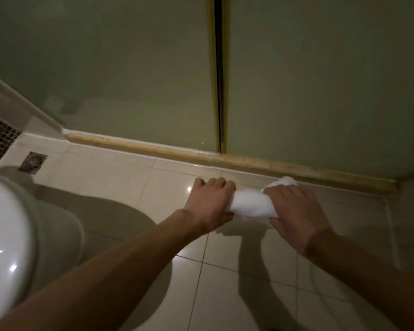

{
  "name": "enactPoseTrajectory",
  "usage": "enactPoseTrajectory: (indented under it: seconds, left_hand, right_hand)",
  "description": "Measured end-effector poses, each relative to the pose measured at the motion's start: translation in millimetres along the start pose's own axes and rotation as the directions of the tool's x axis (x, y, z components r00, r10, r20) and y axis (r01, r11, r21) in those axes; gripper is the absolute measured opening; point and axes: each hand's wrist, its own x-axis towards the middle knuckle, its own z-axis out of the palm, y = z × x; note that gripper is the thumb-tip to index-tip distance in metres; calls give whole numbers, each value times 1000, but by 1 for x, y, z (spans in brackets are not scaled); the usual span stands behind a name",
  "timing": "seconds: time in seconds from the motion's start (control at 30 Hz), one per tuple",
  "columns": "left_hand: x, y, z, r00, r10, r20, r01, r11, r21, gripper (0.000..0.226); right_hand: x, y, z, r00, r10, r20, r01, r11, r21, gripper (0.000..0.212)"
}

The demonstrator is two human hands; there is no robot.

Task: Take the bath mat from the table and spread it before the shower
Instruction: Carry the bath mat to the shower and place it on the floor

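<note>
We've got the white bath mat [247,203] still rolled up, our left hand [209,204] and right hand [294,212] each wrapped tight around an end, held low over the floor tiles [129,185] right by the shower door [320,80].

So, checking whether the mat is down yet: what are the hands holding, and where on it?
The rolled white bath mat: the left hand grips its left end, the right hand near its right end.
</note>
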Motion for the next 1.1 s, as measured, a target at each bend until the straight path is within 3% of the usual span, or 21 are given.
enactPoseTrajectory:
  seconds: [0.1, 0.23, 0.4, 0.7, 0.9, 1.1]
  left_hand:
    - [29, -5, 37, 999, -14, -30, 13, 1000, -3, 49]
    - [61, -11, 81, 982, 11, -188, -2, 999, 45, 43]
    - [64, -12, 140, 934, 107, -341, -69, 990, 122, 48]
    - [28, -26, 226, 924, 331, -190, -284, 929, 239, 56]
    - [14, -26, 255, 963, 264, 47, -267, 959, 91, 78]
    - [28, -21, 265, 984, 168, 57, -172, 981, 85, 81]
  right_hand:
    - [19, 20, 39, 999, -25, -48, 21, 997, -72, 44]
    - [39, 43, 85, 990, -25, -137, 2, 986, -170, 41]
    - [39, 55, 147, 988, 23, -152, -49, 984, -172, 53]
    - [2, 60, 241, 989, -136, -63, 108, 937, -331, 54]
    - [-8, 49, 248, 981, -103, 166, 151, 938, -313, 91]
    - [-18, 57, 251, 980, -90, 177, 137, 953, -271, 80]
